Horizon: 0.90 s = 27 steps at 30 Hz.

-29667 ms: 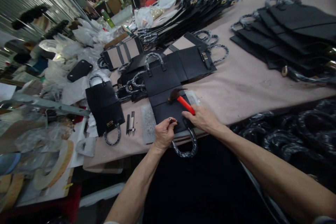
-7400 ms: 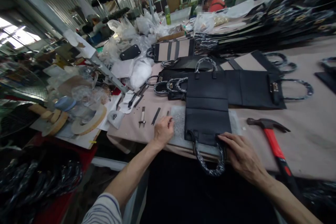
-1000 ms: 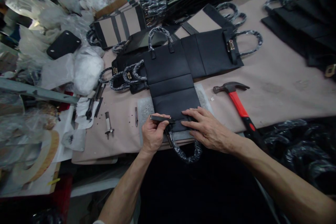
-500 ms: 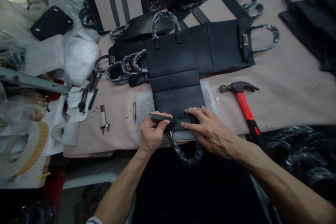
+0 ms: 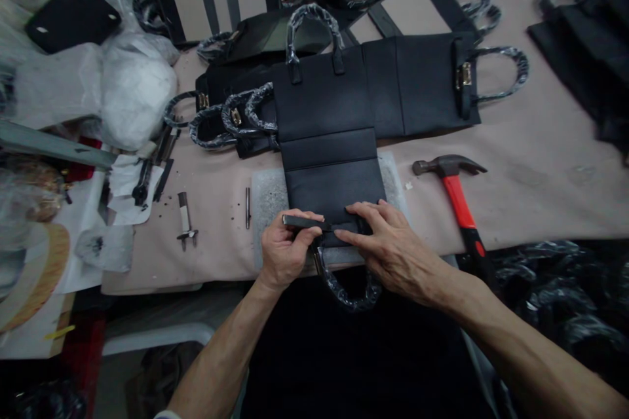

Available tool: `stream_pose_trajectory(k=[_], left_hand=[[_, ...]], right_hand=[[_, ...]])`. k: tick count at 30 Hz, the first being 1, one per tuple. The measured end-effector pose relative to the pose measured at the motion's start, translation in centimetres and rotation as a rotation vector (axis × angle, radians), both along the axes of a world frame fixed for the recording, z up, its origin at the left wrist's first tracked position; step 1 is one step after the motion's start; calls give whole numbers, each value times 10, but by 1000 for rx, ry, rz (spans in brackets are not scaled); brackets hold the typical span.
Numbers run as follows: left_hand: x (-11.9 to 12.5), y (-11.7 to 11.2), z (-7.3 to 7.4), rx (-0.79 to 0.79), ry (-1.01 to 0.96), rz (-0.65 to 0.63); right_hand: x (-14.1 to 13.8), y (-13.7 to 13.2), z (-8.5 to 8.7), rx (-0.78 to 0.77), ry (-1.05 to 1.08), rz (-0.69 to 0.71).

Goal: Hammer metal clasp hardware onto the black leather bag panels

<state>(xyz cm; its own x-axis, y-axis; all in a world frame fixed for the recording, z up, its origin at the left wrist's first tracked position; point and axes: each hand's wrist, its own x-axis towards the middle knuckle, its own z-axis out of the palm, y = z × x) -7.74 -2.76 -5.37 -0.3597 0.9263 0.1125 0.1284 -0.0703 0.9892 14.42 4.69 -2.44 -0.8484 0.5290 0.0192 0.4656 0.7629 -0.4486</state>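
- While the right hand lies with fingers spread on the black bag body, the left hand grips a slim black bar between thumb and fingers.
- Slim black bar: long axis nearly crosswise to the person; right end at the bag body, pointing to the right index fingertip and just beside it; whether the two touch, cannot tell. Left hand nearer, being the holder.
- Black bag body: laid flat, long axis running away from the person; both hands at its near end, so the bar lies across that axis.
- Plastic-wrapped handle: one, looping from the near end toward the person, past the table edge.
- Speckled grey slab: under the bag body, showing on both sides.
- Claw hammer: red-and-black grip, head away from the person, right of the right hand and apart from it.
- Thin metal rod: just left of the slab, pointing away.
- Two-pronged metal tool: farther left, prongs toward the person.
- Second black bag: beyond, gold-coloured clasp at right.
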Motion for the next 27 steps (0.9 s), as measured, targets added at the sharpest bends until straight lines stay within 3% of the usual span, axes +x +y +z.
stream_pose_trajectory(k=[15,27], left_hand=[[-2,-1,2,-12,16,-22],[1,-4,-1,88,281,-57]], right_hand=[[-1,1,1,-47,17,-8],[5,-1,-4,-87,69,-1]])
